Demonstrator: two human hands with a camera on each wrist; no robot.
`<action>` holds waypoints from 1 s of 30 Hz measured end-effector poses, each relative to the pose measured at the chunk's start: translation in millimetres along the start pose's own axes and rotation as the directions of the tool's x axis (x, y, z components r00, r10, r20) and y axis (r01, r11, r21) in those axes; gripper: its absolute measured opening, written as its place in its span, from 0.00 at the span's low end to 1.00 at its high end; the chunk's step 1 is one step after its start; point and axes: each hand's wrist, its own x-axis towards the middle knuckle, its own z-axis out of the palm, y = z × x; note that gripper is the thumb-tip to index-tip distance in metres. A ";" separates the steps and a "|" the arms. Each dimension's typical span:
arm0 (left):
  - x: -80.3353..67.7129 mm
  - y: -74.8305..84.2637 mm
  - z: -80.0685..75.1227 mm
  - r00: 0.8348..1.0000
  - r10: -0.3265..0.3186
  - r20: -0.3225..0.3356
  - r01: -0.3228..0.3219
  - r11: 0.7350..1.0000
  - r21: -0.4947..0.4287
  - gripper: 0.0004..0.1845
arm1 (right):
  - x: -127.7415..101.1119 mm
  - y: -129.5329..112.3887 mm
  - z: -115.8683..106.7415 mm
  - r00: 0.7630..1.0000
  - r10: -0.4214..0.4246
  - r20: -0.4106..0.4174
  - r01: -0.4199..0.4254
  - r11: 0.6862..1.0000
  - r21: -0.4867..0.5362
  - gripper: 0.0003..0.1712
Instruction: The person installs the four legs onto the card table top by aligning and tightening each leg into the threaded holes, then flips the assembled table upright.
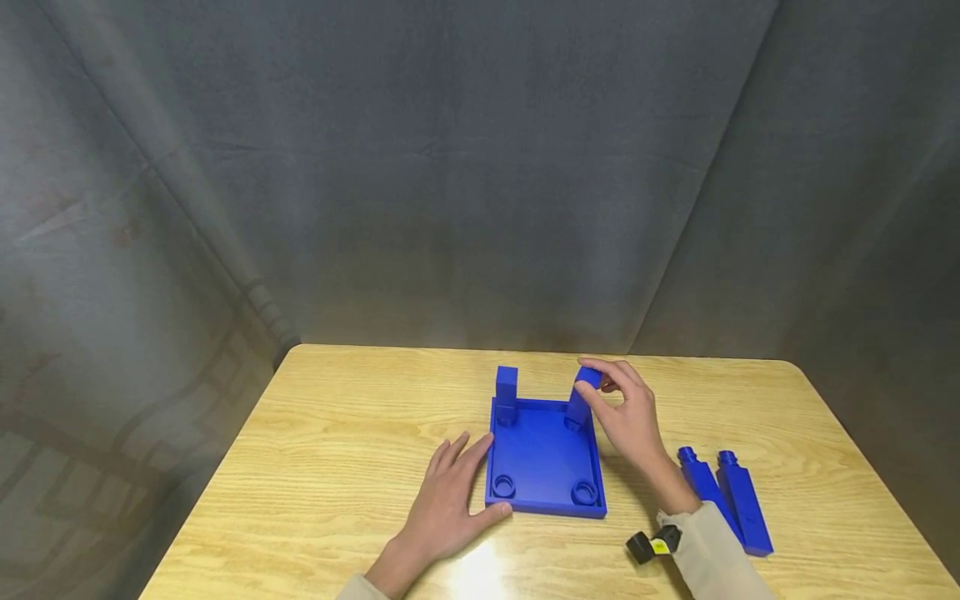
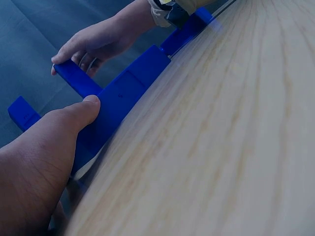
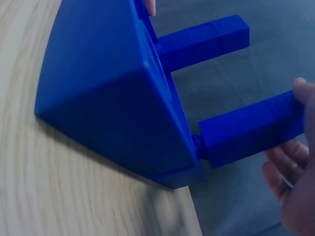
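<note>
A blue square tray-like panel point(image 1: 543, 454) with raised edges and round corner sockets lies on the table. One blue square leg point(image 1: 507, 385) stands upright at its far left corner. At the far right corner my right hand point(image 1: 626, 415) pinches the upper end of a second blue leg point(image 3: 251, 129) between thumb and fingers. That leg tilts a little, its threaded neck point(image 3: 198, 146) right at the socket and partly in sight. My left hand point(image 1: 444, 504) braces the near left corner, fingers straight along the left side and thumb point(image 2: 88, 112) against the near edge.
Two more blue legs with threaded ends, a left one point(image 1: 705, 482) and a right one point(image 1: 744, 508), lie side by side on the wooden table point(image 1: 337, 450) beyond my right forearm. A grey curtain point(image 1: 465, 183) hangs behind the table. A black wrist device point(image 1: 651, 546) sits at the right cuff.
</note>
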 end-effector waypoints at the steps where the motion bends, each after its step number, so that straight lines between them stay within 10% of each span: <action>1: 0.0 0.1 0.0 1.000 0.001 -0.001 -0.001 1.000 0.001 0.53 | -0.1 0.2 -0.5 1.000 -0.010 0.001 0.010 1.000 0.009 0.19; 9: 0.7 0.7 -0.3 1.000 0.006 -0.010 -0.006 1.000 0.004 0.54 | -0.5 -0.2 -1.8 0.995 -0.090 -0.031 0.092 0.994 0.067 0.20; 21: 0.2 -0.5 1.6 1.000 0.016 -0.025 -0.016 1.000 0.007 0.54 | -2.5 -7.3 -1.3 0.984 0.176 0.012 -0.176 0.984 -0.013 0.18; 30: 0.3 -0.7 1.0 1.000 0.015 -0.019 -0.015 1.000 0.005 0.54 | -2.1 -6.6 0.2 0.990 0.144 0.008 -0.144 0.990 -0.001 0.23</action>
